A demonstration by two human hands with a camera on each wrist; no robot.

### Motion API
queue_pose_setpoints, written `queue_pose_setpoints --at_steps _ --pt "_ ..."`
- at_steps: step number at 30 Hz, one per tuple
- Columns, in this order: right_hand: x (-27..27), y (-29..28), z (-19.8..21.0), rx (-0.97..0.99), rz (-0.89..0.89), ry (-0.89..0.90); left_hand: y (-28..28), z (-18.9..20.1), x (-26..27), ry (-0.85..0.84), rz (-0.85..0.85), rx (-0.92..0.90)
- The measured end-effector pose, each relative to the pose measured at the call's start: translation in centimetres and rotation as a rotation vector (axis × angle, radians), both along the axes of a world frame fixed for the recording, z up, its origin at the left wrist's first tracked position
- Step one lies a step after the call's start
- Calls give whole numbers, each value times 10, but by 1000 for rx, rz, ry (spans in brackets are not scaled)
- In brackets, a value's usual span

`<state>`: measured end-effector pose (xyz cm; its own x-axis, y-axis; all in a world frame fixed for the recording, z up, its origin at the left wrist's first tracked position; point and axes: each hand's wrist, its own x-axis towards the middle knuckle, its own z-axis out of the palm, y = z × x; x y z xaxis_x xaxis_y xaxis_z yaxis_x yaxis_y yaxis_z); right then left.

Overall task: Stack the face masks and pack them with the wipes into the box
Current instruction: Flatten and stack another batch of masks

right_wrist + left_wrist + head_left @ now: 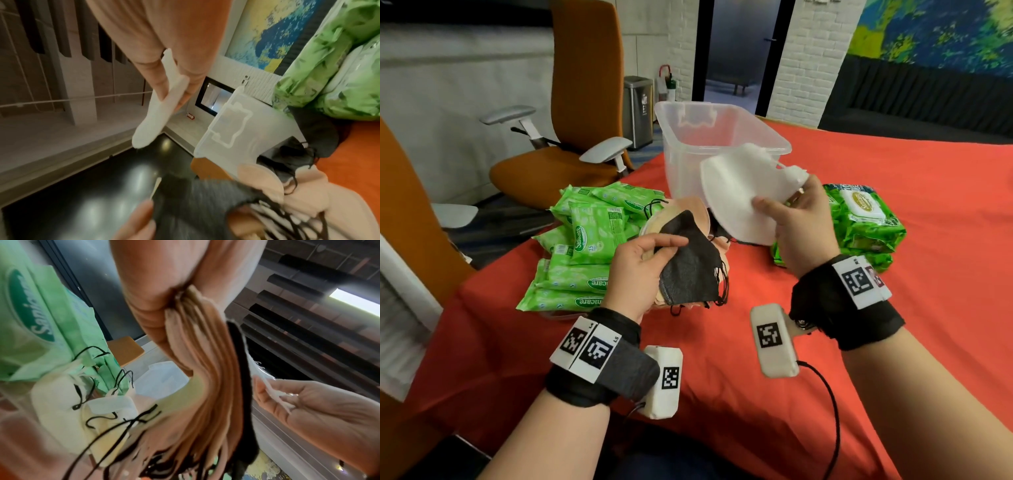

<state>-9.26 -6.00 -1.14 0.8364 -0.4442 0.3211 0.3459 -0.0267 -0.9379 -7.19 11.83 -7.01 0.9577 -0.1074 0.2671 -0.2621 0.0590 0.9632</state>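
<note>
Seen from the head, over a red table [893, 342], the left hand [637, 274] pinches a stack of masks [690, 270], black one on top, held just above the table, beside wipe packs [582, 253] piled at the table's left edge. The right hand [801, 233] pinches a white mask [739, 198] before the clear box [722, 137]; bare cloth lies nearer the person.

Left wrist: fingers [156, 318] clamp the stack's edges.

Right wrist: fingers [156, 69] grip the white mask edge-on.

My head camera looks forward and down over the bench [893, 205], taking in both my hands and the clear box [722, 137] at upper centre. Each wrist camera sits very close under its palm, looking along my fingers. All three views share that box [162, 379] [236, 129].
</note>
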Motion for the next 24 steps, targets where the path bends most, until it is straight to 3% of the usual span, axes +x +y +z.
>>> queue_pose_setpoints --at_steps 5,9,15,19,22,24 --pt "3 22 -23 -149 45 189 -4 8 -2 237 -67 -306" --pt "7 21 -29 -254 32 242 0 6 -1 99 18 -83" --pt "7 11 -5 -978 96 219 4 8 -4 33 -31 120" --pt "8 7 -6 -898 140 236 3 7 -4 36 -9 134" --pt "7 1 -8 -819 -103 153 3 5 -3 54 42 107" --pt "1 -1 -2 -682 -306 -92 3 5 0 117 42 45"
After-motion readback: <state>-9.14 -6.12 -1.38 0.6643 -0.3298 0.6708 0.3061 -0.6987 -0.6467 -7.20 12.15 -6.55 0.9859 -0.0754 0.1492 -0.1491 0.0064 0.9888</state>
